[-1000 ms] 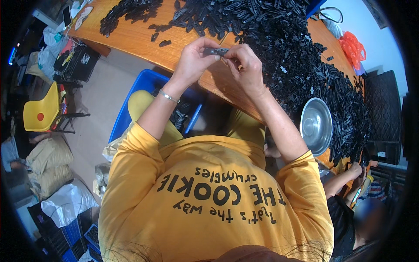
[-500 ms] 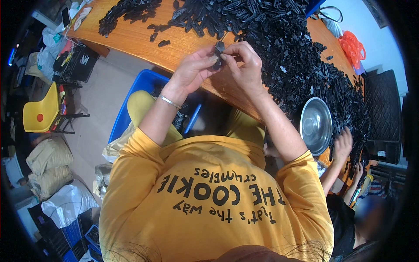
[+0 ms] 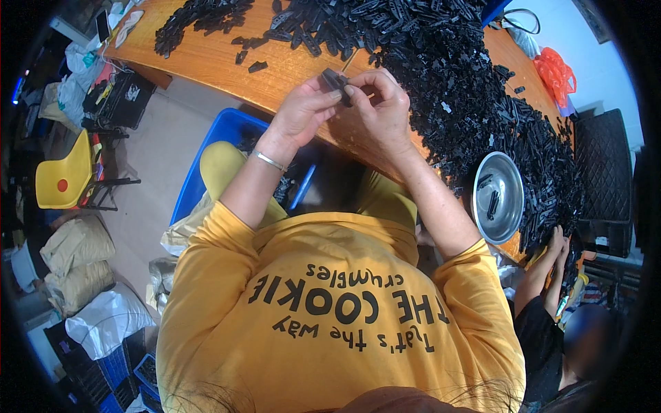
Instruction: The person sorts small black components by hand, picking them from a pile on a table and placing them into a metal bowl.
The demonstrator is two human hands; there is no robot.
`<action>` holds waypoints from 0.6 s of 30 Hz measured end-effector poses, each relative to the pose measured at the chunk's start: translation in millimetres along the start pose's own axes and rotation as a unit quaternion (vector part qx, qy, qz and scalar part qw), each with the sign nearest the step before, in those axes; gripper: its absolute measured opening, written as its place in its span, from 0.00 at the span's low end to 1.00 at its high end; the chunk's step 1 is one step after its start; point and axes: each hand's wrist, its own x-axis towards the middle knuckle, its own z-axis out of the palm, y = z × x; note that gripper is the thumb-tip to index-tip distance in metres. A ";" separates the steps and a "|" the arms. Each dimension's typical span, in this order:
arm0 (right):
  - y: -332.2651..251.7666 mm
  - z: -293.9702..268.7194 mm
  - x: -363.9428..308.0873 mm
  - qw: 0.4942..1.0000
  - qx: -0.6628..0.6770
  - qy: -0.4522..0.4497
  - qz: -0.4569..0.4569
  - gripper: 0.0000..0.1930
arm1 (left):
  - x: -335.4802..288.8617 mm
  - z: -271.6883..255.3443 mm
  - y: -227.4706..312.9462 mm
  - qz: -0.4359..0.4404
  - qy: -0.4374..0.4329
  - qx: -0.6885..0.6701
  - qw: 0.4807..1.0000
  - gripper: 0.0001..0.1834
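Both my hands meet above the near edge of the wooden table [image 3: 213, 65]. My left hand [image 3: 303, 110] and my right hand [image 3: 379, 107] pinch one small black plastic part [image 3: 335, 82] between their fingertips. A silver bangle sits on my left wrist. A large heap of similar black plastic parts [image 3: 475, 96] covers the table beyond and to the right of my hands. A smaller pile of black parts [image 3: 196, 17] lies at the far left of the table.
A metal bowl [image 3: 497, 198] with a few black parts stands on the table's right end. A blue crate [image 3: 217, 155] sits under the table by my knee. Another person's hands [image 3: 554, 258] reach in at the right. A yellow chair [image 3: 63, 180] and sacks stand left.
My hands have shifted slightly left with the black part, turning it between the fingers. The other person's hand at the right has moved near the bowl.
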 end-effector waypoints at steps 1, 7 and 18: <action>-1.1 -0.1 -0.1 1.000 0.000 0.000 0.000 0.06 | -0.2 -0.1 -0.3 0.000 0.001 0.000 1.000 0.23; -0.9 -2.5 -2.2 0.998 -0.050 -0.044 -0.012 0.06 | -5.8 4.2 0.5 0.034 0.013 0.039 0.999 0.22; 4.1 14.4 -25.0 0.976 -0.086 -0.136 0.149 0.18 | -36.6 13.2 -6.6 0.123 0.099 0.265 0.951 0.21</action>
